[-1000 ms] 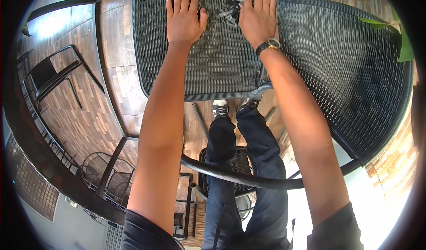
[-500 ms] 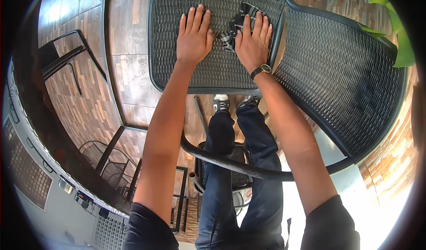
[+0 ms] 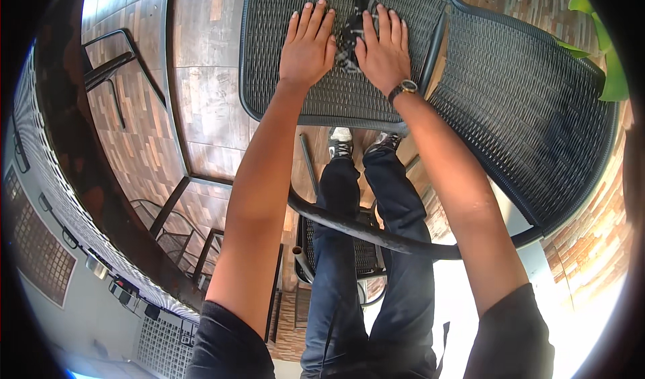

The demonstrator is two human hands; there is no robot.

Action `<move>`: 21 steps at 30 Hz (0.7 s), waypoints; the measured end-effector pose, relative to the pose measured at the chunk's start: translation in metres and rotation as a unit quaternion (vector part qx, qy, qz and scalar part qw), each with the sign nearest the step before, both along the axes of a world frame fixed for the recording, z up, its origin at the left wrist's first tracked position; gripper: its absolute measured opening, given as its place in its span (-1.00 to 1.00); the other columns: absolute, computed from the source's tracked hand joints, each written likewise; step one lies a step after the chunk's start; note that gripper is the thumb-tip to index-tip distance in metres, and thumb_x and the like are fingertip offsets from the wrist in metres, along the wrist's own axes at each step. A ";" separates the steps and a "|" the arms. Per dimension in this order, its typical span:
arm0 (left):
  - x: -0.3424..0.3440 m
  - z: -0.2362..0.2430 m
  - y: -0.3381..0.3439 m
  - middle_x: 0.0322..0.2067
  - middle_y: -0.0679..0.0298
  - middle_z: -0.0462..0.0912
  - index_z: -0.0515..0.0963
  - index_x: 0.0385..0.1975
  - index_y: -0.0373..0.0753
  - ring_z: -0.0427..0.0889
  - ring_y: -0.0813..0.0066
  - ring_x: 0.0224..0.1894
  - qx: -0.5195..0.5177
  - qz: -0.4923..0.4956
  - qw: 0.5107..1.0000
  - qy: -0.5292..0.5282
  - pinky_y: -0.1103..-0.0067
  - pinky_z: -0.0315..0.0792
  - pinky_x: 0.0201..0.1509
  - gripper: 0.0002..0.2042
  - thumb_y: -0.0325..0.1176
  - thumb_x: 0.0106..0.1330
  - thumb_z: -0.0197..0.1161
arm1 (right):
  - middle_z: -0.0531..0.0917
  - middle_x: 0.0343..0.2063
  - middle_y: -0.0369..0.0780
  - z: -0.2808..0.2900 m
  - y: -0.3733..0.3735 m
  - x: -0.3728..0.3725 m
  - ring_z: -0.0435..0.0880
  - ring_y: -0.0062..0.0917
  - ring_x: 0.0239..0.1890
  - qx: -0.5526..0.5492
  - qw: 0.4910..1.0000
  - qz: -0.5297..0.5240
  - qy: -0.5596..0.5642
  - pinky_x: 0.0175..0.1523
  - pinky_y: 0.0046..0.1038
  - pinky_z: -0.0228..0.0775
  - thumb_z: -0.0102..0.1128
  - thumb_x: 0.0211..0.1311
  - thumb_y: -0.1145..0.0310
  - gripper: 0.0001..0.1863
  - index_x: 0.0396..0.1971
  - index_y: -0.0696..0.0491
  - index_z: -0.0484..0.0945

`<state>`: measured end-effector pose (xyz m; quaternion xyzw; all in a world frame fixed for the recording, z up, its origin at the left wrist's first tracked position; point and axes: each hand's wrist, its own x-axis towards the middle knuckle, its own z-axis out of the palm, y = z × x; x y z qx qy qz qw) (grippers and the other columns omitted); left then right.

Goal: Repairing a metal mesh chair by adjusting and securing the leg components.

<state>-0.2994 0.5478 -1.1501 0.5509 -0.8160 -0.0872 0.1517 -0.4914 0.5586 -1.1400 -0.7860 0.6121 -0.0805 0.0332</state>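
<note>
Flat on the dark woven chair seat point(image 3: 269, 97) lies my left hand point(image 3: 307, 50), fingers stretched out and nothing under them that I can see. My right hand point(image 3: 386, 51), with a watch point(image 3: 403, 90) on its wrist, rests on a crumpled black-and-white cloth point(image 3: 351, 35). Its fingers are extended and press on the cloth's right side rather than wrapping round it. The cloth spreads over the seat between both hands. To the right rises the chair's woven backrest point(image 3: 517, 103).
A curved black armrest point(image 3: 376, 234) crosses between me and the seat, over my legs. Behind it stands another dark chair point(image 3: 363, 255). Black metal frames point(image 3: 178, 110) and a dark-edged table point(image 3: 74, 150) are at the left. Green leaves point(image 3: 608, 63) hang at the upper right.
My right hand and the cloth have shifted left across the seat, closer to my left hand. The whole view has shifted slightly, moving the chair rightward and up in the picture.
</note>
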 end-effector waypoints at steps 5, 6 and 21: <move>0.011 0.004 0.006 0.49 0.23 0.20 0.32 0.41 -0.12 0.10 0.21 0.54 0.001 -0.001 1.000 0.006 0.22 -0.06 0.60 -0.52 -0.19 0.53 -0.09 | 0.24 0.41 -0.04 0.007 0.025 0.020 0.12 -0.04 0.47 0.022 0.999 0.039 -0.030 0.56 -0.01 -0.12 0.07 0.39 0.12 -0.42 0.34 0.04 0.38; 0.016 0.006 0.009 0.49 0.23 0.20 0.32 0.41 -0.12 0.10 0.21 0.54 0.001 0.001 1.000 0.005 0.22 -0.06 0.60 -0.52 -0.19 0.53 -0.09 | 0.24 0.41 -0.04 0.012 0.035 0.021 0.12 -0.05 0.47 0.037 0.995 0.082 -0.033 0.56 -0.02 -0.12 0.07 0.39 0.12 -0.42 0.34 0.04 0.39; 0.104 0.039 0.067 0.41 -0.01 0.30 0.42 0.32 -0.18 0.16 -0.13 0.48 -0.020 0.168 0.977 0.133 0.11 0.01 0.54 -0.56 -0.23 0.51 -0.06 | 0.32 0.42 -0.14 0.014 0.043 0.142 0.17 -0.12 0.48 0.005 0.981 0.176 -0.086 0.57 -0.08 -0.12 0.15 0.30 -0.01 -0.36 0.32 -0.03 0.45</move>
